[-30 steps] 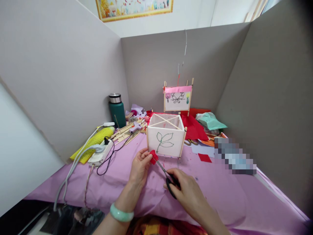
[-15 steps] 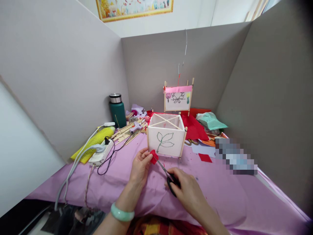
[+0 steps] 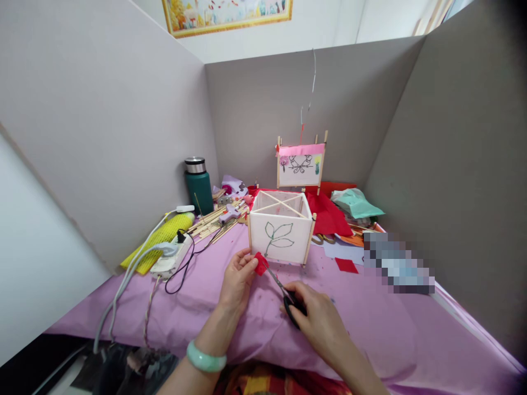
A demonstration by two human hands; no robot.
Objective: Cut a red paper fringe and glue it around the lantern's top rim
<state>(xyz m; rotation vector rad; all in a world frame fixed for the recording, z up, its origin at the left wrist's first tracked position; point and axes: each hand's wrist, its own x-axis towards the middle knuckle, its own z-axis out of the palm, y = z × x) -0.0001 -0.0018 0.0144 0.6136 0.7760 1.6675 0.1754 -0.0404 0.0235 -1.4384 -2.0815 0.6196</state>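
Note:
My left hand (image 3: 241, 271) pinches a small piece of red paper (image 3: 261, 264) between thumb and fingers. My right hand (image 3: 315, 307) grips black-handled scissors (image 3: 284, 291), whose tips reach the right edge of the red piece. Whether the blades are parted is too small to tell. Just behind both hands stands a white box-shaped lantern (image 3: 282, 238) with wooden sticks at its corners, crossed sticks on top and a green leaf drawing on its front. A flat red square (image 3: 346, 265) lies on the cloth to the right.
Behind stands a second lantern (image 3: 301, 167) with a pink band. At left are a green bottle (image 3: 198, 186), wooden sticks (image 3: 209, 225), a glue gun (image 3: 229, 214) and a power strip (image 3: 171, 260) with cables. Red cloth (image 3: 329, 214) lies at right; grey panels enclose the table.
The scissors and my right hand have shifted slightly right, the tips drawing back toward the red piece's edge. My left hand keeps its pinch in nearly the same spot.

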